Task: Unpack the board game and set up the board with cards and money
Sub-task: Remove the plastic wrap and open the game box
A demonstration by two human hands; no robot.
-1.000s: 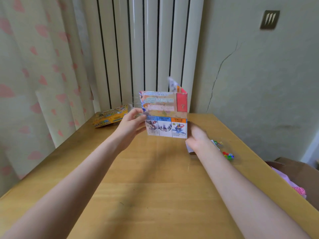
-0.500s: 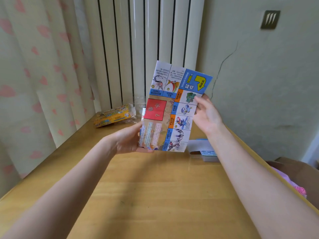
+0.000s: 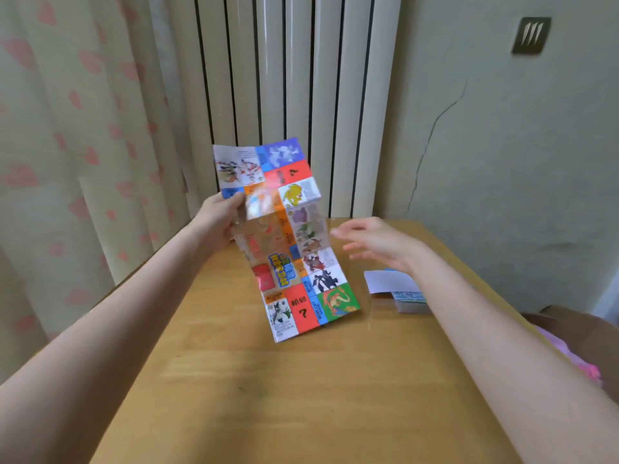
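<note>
A paper game board, printed with colourful squares and creature pictures, hangs unfolded as a long creased strip above the wooden table. My left hand pinches its left edge near the upper part; the lower end droops to the tabletop. My right hand hovers just right of the board, fingers spread and blurred, touching nothing. A stack of cards and paper money lies on the table under my right wrist.
A white radiator stands behind the table against the wall. A curtain with pink hearts hangs on the left. A brown cardboard box with pink contents sits beyond the table's right edge.
The board went from a folded packet held by both hands to a long strip. My right hand let go and moved aside; my left hand shifted to the upper left edge.
</note>
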